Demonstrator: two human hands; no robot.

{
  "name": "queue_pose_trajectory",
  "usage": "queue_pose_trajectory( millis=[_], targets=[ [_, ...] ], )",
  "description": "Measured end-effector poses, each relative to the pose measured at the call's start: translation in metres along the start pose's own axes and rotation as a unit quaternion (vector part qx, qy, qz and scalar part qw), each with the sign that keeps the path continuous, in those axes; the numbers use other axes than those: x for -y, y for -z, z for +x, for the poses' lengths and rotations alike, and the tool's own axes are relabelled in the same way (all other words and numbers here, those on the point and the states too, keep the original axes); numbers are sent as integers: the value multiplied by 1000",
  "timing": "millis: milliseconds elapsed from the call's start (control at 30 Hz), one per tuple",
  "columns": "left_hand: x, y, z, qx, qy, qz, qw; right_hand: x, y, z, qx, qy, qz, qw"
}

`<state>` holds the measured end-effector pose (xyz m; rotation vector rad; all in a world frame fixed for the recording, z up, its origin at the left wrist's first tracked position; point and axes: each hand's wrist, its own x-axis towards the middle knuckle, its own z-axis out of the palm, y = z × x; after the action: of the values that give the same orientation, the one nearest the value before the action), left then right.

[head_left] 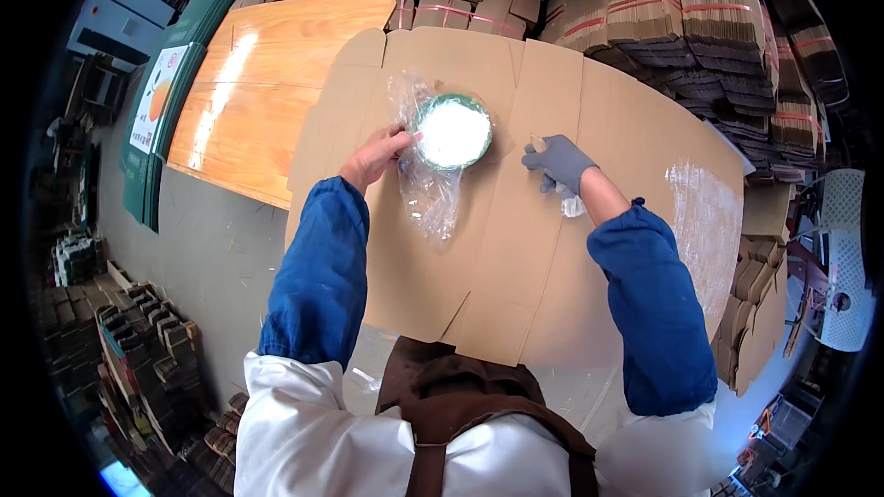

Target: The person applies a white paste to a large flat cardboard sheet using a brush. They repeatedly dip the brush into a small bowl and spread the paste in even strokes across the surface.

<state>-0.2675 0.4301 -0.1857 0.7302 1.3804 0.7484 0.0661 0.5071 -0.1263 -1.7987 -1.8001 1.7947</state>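
Observation:
A round, green-edged roll [452, 132], like packing tape, lies on a flat brown cardboard sheet [497, 248]; glare whitens its top. Clear plastic wrap [433, 198] spreads beneath and beside it, crumpled. My bare left hand [376, 155] pinches this wrap at the roll's left edge, thumb and fingers together. To the right of the roll, apart from it, my right hand [560, 164] wears a grey glove with a bare fingertip showing. Its fingers curl over the cardboard, and a crumpled whitish plastic piece [573, 204] sticks out under the palm.
A shiny orange wooden board [267, 83] lies at the left, beside stacked green printed cartons [175, 101]. Strapped bundles of folded cardboard [645, 9] line the back and right. More cardboard stacks [157, 340] stand on the floor at lower left. Whitish streaks [704, 221] mark the sheet's right side.

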Motion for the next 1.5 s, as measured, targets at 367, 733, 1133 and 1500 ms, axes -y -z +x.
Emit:
queue_pose_trajectory(
  millis=[367, 733, 1133, 1500],
  targets=[
    [19, 29, 21, 45, 11, -61, 997, 33, -27, 69, -26, -131, 28, 991],
    [1, 39, 4, 54, -5, -93, 994, 32, -39, 98, -35, -120, 68, 990],
    [4, 37, 6, 53, -10, -109, 993, 64, -43, 94, -32, -158, -128, 979],
    [12, 82, -4, 74, -28, -179, 981, 81, -62, 112, 52, -122, -122, 984]
  ],
)
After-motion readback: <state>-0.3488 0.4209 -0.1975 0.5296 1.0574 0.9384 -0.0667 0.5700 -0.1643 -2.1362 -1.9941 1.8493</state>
